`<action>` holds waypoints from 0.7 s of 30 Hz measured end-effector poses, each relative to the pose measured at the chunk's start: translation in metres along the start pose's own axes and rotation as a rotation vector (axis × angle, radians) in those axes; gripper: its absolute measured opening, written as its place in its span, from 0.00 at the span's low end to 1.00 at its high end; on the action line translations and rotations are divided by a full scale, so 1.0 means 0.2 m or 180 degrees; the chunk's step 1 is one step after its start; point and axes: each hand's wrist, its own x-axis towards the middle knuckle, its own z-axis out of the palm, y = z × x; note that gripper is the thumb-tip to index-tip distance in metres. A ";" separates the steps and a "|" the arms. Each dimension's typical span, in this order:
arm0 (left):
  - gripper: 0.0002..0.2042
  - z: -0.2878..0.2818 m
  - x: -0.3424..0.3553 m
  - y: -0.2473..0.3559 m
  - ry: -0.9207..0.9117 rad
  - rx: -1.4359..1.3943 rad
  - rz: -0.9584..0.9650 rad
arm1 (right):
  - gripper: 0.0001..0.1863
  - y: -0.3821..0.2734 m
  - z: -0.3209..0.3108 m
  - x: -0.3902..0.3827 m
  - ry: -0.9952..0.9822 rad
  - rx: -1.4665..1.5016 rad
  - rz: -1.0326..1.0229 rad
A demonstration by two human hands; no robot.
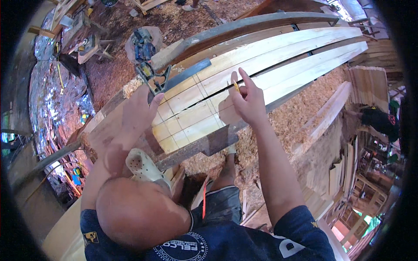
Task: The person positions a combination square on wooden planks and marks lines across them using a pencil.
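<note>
My right hand (248, 99) holds a thin yellow pencil (236, 87) over pale planks (305, 50), its index finger pointing forward. Pencil lines cross the planks, which have dark gaps between them. My left hand (144, 103) is at their left side on a black-framed square tool (156, 80), thumb up and fingers partly hidden; a dark straight blade (188, 69) lies flat on the wood beside it. Just beyond that, a power tool (143, 43) rests on a pale board.
Curved beams (252, 22) run behind the planks, wood shavings (287, 113) heap along the near side, and a wooden stool (96, 48) stands back left. Another person (379, 122) is at the far right. My white clog (143, 165) shows below my left hand.
</note>
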 end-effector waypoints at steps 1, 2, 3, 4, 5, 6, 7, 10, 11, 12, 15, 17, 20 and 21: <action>0.23 0.01 0.00 -0.02 0.0008 0.0109 0.0076 | 0.38 0.00 0.00 0.00 0.0053 0.0107 -0.0068; 0.23 0.01 0.00 -0.03 0.0002 0.0136 0.0066 | 0.37 -0.01 0.00 0.00 0.0111 0.0216 -0.0134; 0.24 0.01 0.01 -0.03 0.0000 0.0135 0.0114 | 0.37 0.00 0.00 -0.01 0.0114 0.0228 -0.0120; 0.25 0.02 0.01 -0.03 -0.0002 0.0135 0.0165 | 0.36 0.00 0.00 -0.01 0.0157 0.0237 -0.0156; 0.25 0.02 0.01 -0.02 -0.0016 0.0147 0.0176 | 0.35 0.01 0.00 -0.01 0.0203 0.0245 -0.0192; 0.25 0.03 0.01 -0.02 -0.0027 0.0211 0.0155 | 0.35 0.01 0.00 -0.01 0.0211 0.0265 -0.0182; 0.25 0.03 0.00 -0.02 -0.0037 0.0273 0.0135 | 0.35 0.01 -0.01 -0.01 0.0204 0.0195 -0.0158; 0.25 0.03 0.00 -0.03 0.0049 0.0281 0.0237 | 0.34 0.00 -0.01 -0.01 0.0208 0.0185 -0.0135; 0.25 0.00 0.00 -0.03 0.0070 0.0314 0.0232 | 0.34 -0.02 0.00 -0.01 0.0202 0.0250 -0.0171; 0.25 0.00 0.01 -0.02 0.0048 0.0322 0.0219 | 0.34 -0.01 -0.01 -0.01 0.0212 0.0234 -0.0165; 0.25 0.02 0.02 -0.02 0.0002 0.0291 0.0241 | 0.34 0.01 -0.02 -0.01 0.0204 0.0209 -0.0216; 0.25 0.03 0.02 -0.02 -0.0024 0.0251 0.0279 | 0.33 0.01 -0.02 -0.02 0.0207 0.0277 -0.0205; 0.25 0.02 0.02 0.00 -0.0095 0.0129 0.0157 | 0.33 0.01 -0.02 -0.02 0.0237 0.0232 -0.0196; 0.25 0.04 0.03 -0.01 -0.0065 0.0080 0.0163 | 0.33 0.02 -0.02 -0.01 0.0267 0.0198 -0.0236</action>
